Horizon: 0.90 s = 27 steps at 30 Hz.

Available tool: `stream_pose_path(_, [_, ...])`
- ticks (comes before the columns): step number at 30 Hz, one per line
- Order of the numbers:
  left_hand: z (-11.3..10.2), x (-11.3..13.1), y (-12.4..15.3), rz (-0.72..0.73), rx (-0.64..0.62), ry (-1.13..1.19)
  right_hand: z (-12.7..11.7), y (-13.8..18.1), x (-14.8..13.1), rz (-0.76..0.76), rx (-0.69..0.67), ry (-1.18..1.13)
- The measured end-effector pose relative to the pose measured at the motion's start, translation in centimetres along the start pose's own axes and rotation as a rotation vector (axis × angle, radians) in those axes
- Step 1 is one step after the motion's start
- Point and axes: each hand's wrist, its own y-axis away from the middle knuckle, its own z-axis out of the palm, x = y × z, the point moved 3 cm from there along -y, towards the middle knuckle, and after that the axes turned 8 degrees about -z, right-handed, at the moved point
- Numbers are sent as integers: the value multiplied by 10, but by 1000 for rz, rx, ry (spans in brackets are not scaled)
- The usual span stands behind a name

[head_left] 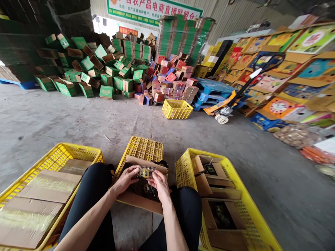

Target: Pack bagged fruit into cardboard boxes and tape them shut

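At the far left, a yellow crate (56, 153) on the concrete floor holds taped-shut cardboard boxes (47, 184). Beside it, the seated person's knees in black trousers frame an open cardboard box (138, 202), which leans against a second yellow crate (143, 148) just behind it.

Above this open box, the left hand (127, 179) and the right hand (160, 184) meet. The fingers of both are pinched closed on a small packet (145, 172), yellow and dark under shiny clear wrap, which is held between them over the box's mouth. What is inside the packet cannot be made out.

To the right, a third yellow crate (243, 195) holds open brown boxes (206, 183) with dark contents. Farther back there is a heap of green cartons (86, 69), then a lone yellow basket (177, 109), then a pallet jack (230, 104).
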Motion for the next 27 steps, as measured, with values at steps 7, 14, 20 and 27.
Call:
stream_pose_path(7, [-4, -13, -9, -223, -18, 110, 4, 0, -2, -38, -81, -20])
stream_pose_path(14, [-6, -11, -9, -178, -12, 81, 8, 3, -9, -137, -154, 64])
stream_pose_path(20, [-1, 0, -2, 15, 17, 115, 7, -2, -4, -65, -80, -134])
stream_pose_path(27, [3, 0, 1, 97, -50, 129, 4, 1, -5, -2, -79, 8])
